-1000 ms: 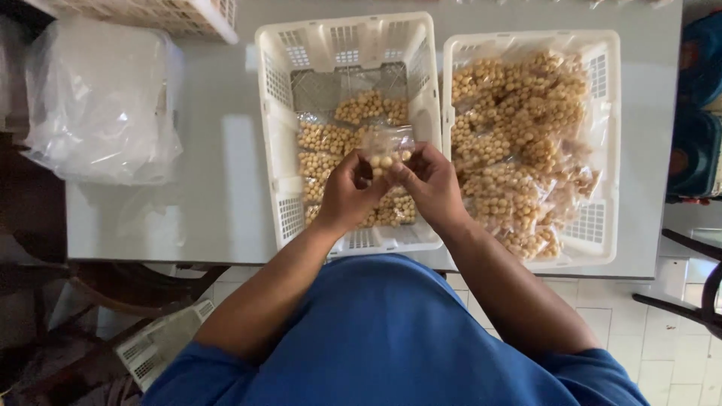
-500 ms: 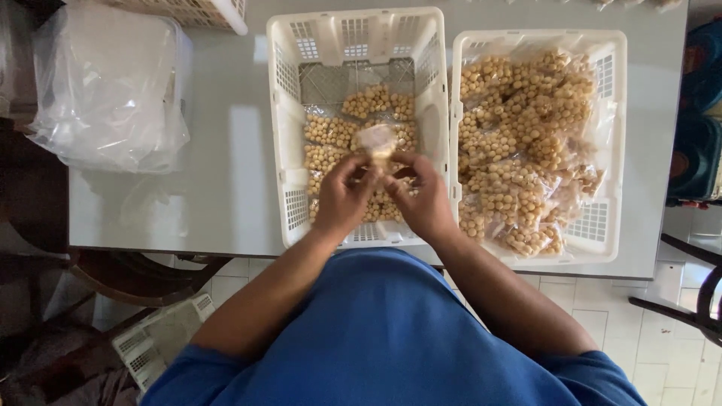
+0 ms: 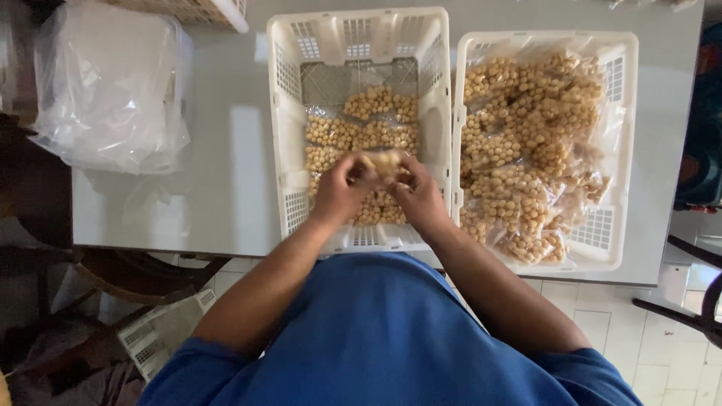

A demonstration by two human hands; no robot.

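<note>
My left hand [image 3: 340, 188] and my right hand [image 3: 416, 194] meet over the left white basket [image 3: 286, 113]. Together they grip a small clear packet of round tan snack balls [image 3: 383, 161], which is partly hidden by my fingers. Under my hands, several similar filled packets [image 3: 361, 131] lie in the near half of that basket. The right white basket [image 3: 618, 83] holds a heap of clear bags of the same tan balls [image 3: 526, 143].
Both baskets stand on a grey table [image 3: 226, 180]. A bundle of clear plastic bags [image 3: 109, 86] lies at the table's left end. Another basket's corner [image 3: 218, 11] shows at the top. A dark chair [image 3: 128, 274] and a tiled floor [image 3: 662, 353] lie below.
My hands have lowered the packet closer to the basket's contents, and my fingers now cover more of it. The camera view has shifted slightly.
</note>
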